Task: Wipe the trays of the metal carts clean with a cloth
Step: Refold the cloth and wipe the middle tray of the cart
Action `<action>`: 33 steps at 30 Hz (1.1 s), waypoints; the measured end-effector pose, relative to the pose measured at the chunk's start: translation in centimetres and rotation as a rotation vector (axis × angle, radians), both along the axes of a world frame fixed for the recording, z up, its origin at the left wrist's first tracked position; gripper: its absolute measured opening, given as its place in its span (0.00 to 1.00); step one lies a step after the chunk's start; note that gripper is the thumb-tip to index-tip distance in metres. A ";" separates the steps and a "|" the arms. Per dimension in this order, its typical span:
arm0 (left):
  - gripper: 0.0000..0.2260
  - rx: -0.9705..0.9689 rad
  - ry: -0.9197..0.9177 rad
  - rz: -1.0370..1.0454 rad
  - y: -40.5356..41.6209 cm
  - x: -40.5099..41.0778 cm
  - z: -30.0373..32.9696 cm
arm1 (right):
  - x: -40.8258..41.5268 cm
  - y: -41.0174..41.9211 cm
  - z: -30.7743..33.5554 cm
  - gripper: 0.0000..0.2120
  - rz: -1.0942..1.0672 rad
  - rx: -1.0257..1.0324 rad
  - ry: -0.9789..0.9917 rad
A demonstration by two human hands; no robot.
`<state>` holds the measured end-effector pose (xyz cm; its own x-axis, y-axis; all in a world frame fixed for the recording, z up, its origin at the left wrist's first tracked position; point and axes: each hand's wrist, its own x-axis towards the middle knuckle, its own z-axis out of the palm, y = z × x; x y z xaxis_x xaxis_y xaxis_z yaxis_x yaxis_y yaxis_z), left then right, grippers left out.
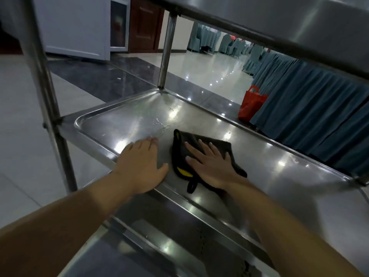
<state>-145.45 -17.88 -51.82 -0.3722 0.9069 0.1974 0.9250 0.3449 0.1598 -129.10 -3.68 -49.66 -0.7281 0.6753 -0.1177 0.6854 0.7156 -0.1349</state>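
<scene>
Cloth (201, 154) is pressed flat under the right hand (209, 164); left hand (143, 164) braced open on the tray (279, 176). Droplets (159, 123) ahead should be swept with overlapping strokes

From my remote feed, a banquet hall: a glossy pale tiled floor (209, 62) mirrors ceiling lights as bright spots, crossed by a band of dark polished stone (103, 76). Teal pleated table skirting (311, 108) runs along the right, with a red bag (252, 103) on the floor just beside it. Teal-covered chairs (207, 38) stand farther back. A dark wooden door (146, 23) and a white panel (75, 25) close the far left.
</scene>
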 end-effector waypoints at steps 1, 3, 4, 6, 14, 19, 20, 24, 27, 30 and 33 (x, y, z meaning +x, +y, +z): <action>0.35 -0.004 -0.013 -0.014 -0.5 -0.8 0.0 | 0.6 0.3 -0.1 0.23 -0.016 0.008 0.003; 0.36 -0.003 -0.004 -0.065 -1.8 -3.2 0.2 | 2.6 0.2 -0.3 0.23 -0.063 0.016 0.003; 0.39 -0.010 0.013 -0.097 -2.4 -4.4 0.4 | 3.6 -0.1 -0.3 0.24 -0.078 0.013 -0.012; 0.45 -0.048 0.049 -0.141 -3.2 -6.6 0.9 | 5.1 -1.0 -0.3 0.26 -0.059 0.005 -0.049; 0.51 -0.239 0.180 -0.140 -2.6 -7.9 0.7 | -0.9 -1.0 -0.4 0.29 0.119 0.033 -0.010; 0.54 -0.302 0.127 -0.164 -2.6 -8.7 1.1 | -6.2 1.1 -0.1 0.32 -0.042 0.018 -0.021; 0.54 -0.294 0.121 -0.168 -2.6 -8.9 1.0 | -5.8 1.1 -0.1 0.32 -0.065 0.017 -0.027; 0.58 -0.257 0.115 -0.134 -1.6 -9.9 0.6 | -1.1 -0.5 0.0 0.34 -0.040 0.002 -0.042; 0.58 -0.266 0.099 -0.149 -0.9 -10.6 -0.1 | 1.0 -2.3 0.1 0.30 0.072 -0.001 -0.064; 0.57 -0.152 -0.048 -0.113 -0.8 -10.9 -0.5 | -0.9 -2.7 0.0 0.25 0.124 0.035 -0.048; 0.55 0.002 -0.130 -0.026 -0.4 -10.8 -0.4 | -6.5 -1.8 -0.4 0.25 0.167 0.078 -0.012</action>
